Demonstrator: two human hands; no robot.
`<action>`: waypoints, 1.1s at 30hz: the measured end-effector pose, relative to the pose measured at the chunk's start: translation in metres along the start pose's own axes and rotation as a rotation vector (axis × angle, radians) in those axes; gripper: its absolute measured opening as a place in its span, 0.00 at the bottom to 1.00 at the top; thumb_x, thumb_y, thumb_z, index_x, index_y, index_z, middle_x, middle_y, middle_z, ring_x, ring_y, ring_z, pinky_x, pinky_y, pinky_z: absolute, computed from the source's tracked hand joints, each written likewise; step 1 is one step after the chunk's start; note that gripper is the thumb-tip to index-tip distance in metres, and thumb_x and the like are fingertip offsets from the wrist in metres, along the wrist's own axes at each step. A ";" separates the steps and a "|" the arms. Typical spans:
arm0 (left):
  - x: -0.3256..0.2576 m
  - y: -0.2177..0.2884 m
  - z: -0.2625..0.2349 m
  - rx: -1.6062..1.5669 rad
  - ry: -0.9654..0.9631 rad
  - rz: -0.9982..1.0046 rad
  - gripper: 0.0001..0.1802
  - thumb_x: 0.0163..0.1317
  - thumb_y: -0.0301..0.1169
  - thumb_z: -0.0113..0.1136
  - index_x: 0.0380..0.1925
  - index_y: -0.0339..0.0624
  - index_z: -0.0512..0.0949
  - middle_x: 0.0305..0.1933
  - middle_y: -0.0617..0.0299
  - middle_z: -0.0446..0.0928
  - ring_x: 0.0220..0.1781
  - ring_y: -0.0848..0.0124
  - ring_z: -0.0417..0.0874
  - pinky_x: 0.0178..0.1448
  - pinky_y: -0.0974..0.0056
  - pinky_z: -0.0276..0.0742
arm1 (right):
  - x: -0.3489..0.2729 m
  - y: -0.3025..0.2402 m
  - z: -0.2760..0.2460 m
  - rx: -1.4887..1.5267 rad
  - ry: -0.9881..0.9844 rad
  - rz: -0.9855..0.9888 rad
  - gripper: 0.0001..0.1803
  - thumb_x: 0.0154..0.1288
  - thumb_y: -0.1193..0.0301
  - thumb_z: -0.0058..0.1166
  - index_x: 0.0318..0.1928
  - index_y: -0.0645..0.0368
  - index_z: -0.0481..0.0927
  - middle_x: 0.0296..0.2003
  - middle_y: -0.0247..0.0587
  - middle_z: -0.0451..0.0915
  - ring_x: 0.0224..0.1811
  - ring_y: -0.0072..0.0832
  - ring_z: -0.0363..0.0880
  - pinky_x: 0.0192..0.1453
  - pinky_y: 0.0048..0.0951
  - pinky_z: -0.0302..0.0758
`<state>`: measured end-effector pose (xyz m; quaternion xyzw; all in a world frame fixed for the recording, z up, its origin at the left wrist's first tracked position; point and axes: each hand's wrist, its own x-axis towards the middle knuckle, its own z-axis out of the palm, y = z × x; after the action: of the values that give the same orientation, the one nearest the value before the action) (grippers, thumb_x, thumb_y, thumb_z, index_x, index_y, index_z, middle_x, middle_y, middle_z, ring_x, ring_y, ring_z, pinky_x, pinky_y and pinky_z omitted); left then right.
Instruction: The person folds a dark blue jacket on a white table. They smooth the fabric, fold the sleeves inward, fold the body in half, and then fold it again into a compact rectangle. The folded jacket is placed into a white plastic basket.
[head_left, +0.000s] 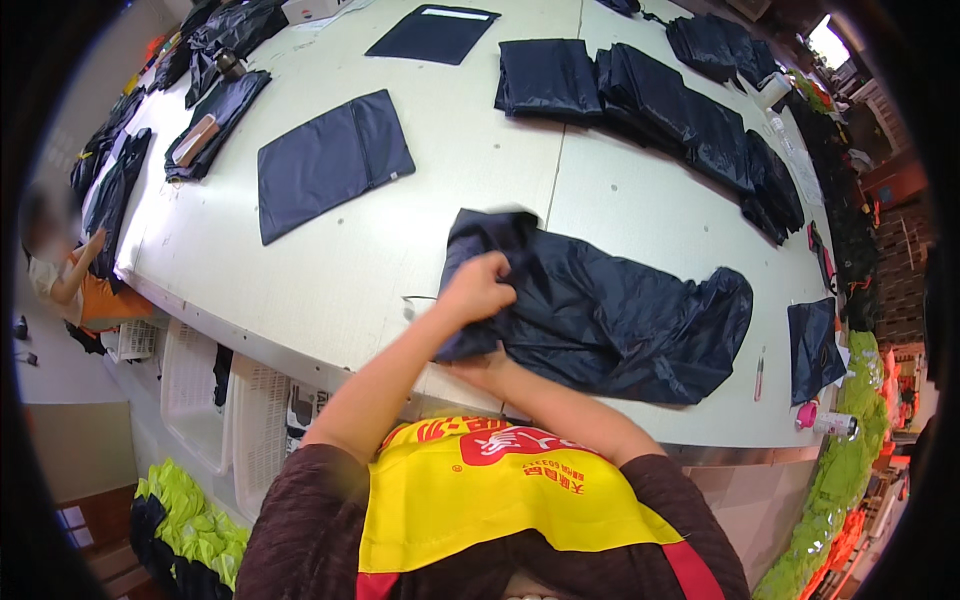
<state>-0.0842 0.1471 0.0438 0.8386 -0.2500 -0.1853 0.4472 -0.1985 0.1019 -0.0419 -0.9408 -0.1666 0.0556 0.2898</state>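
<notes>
one dark cloth [625, 310], under the left fingers and spreading to their right | step: seemingly folding its left end; next move likely calls for laying that flat | left hand [485, 288] arched, fingers clamped on bunched fabric | right hand [485, 371] nearer the body, fingers partly hidden, closure cannot tell

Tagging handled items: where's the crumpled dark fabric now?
In the head view, the dark fabric lies centre-right on the near side of the table, left hand and right hand at its left end, folded bundles beyond it.
</notes>
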 end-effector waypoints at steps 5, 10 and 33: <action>0.012 -0.024 0.053 0.081 0.035 -0.142 0.16 0.41 0.31 0.62 0.31 0.36 0.73 0.29 0.42 0.76 0.36 0.45 0.78 0.40 0.52 0.73 | -0.007 -0.059 -0.141 0.086 -0.813 0.018 0.22 0.62 0.57 0.51 0.49 0.61 0.78 0.49 0.55 0.77 0.47 0.46 0.79 0.52 0.38 0.74; 0.008 -0.056 0.077 0.144 0.052 0.087 0.16 0.49 0.34 0.61 0.37 0.39 0.74 0.35 0.43 0.79 0.36 0.46 0.80 0.42 0.49 0.76 | 0.033 0.006 -0.169 0.252 0.557 -0.193 0.21 0.58 0.61 0.55 0.53 0.52 0.76 0.51 0.48 0.76 0.61 0.43 0.66 0.65 0.51 0.57; 0.006 -0.026 0.031 0.706 0.221 0.146 0.40 0.54 0.51 0.59 0.62 0.37 0.64 0.67 0.48 0.62 0.71 0.56 0.58 0.70 0.47 0.49 | 0.271 0.240 -0.236 1.687 0.715 1.098 0.39 0.54 0.45 0.62 0.54 0.60 0.64 0.39 0.48 0.76 0.39 0.31 0.76 0.34 0.30 0.75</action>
<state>-0.0897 0.1356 0.0046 0.9360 -0.3077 0.0360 0.1670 0.1710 -0.1150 0.0158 -0.3440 0.4670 -0.0034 0.8146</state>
